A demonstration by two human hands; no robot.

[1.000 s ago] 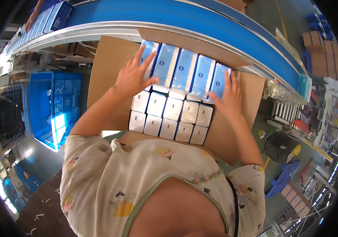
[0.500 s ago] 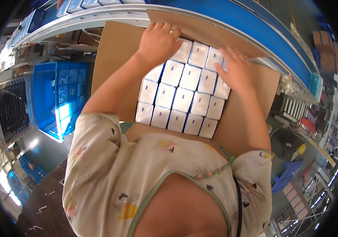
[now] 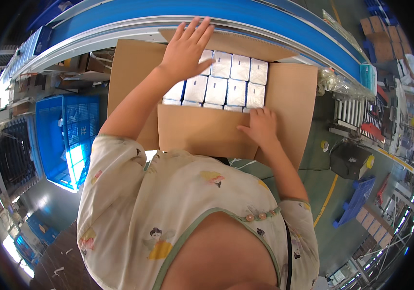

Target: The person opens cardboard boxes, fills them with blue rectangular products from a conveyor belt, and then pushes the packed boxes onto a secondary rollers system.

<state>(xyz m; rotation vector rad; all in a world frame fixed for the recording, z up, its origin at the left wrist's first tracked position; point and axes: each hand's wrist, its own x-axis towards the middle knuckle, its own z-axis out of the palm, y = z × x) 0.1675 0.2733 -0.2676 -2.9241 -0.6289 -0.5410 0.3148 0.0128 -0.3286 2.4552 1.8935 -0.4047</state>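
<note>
Cardboard box (image 3: 207, 112) stands beside the conveyor (image 3: 120, 19), its left flap (image 3: 132, 67) splayed outward, apparently clear of the mouth. Left hand (image 3: 184, 54), fingers spread wide and holding nothing, hangs over the far flap (image 3: 245, 42), contact unclear. White packs (image 3: 216, 92) sit in tight rows, seemingly bracing each other. Right hand (image 3: 262, 126), half open without gripping, rests on the near flap (image 3: 199, 133), probably holding it inward.

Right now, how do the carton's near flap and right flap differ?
Pose: the near flap is folded in over part of the white packs, while the right flap spreads outward, clear of them.
Shape in view: the near flap looks longer from side to side; the right flap looks longer from front to back.
Shared: both are plain brown cardboard.
</note>
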